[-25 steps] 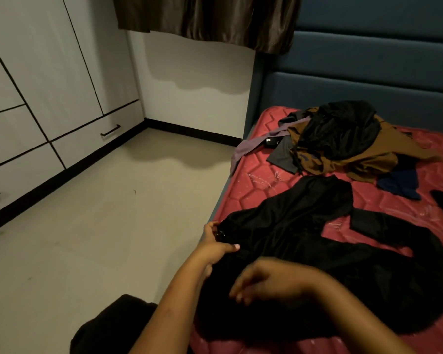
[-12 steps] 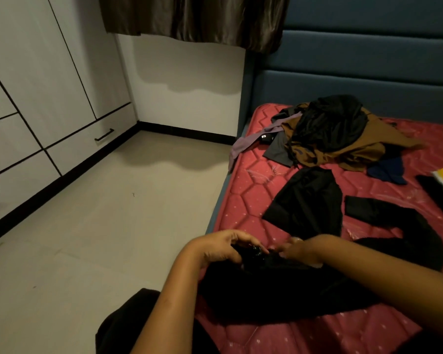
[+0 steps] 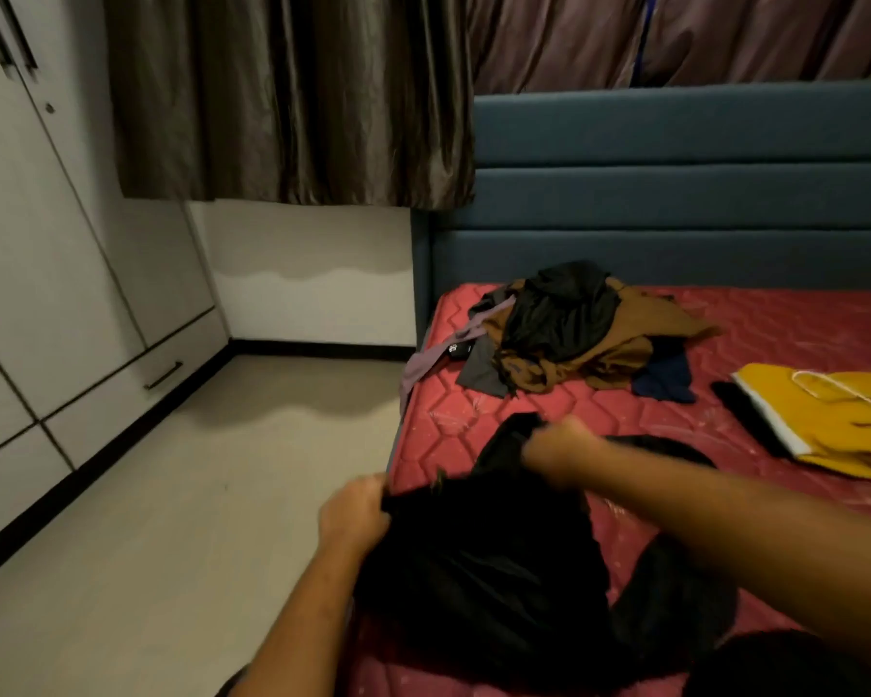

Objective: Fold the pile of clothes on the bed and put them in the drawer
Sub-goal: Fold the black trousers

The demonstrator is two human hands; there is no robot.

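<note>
A: Bed; pile of clothes lies at one o'clock from the black garment.
B: Left hand and blurred right hand each clench its top edge. Risk: slack cloth bunches and skews the fold.

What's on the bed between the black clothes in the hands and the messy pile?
Nothing but bare red mattress between the black garment and the pile, in the head view.

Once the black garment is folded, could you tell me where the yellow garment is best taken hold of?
Probably along the white-banded edge of the yellow garment, coming from its left as the camera sees it. That straight edge lies flat and uncovered on the mattress, while the far part looks wrinkled.
</note>
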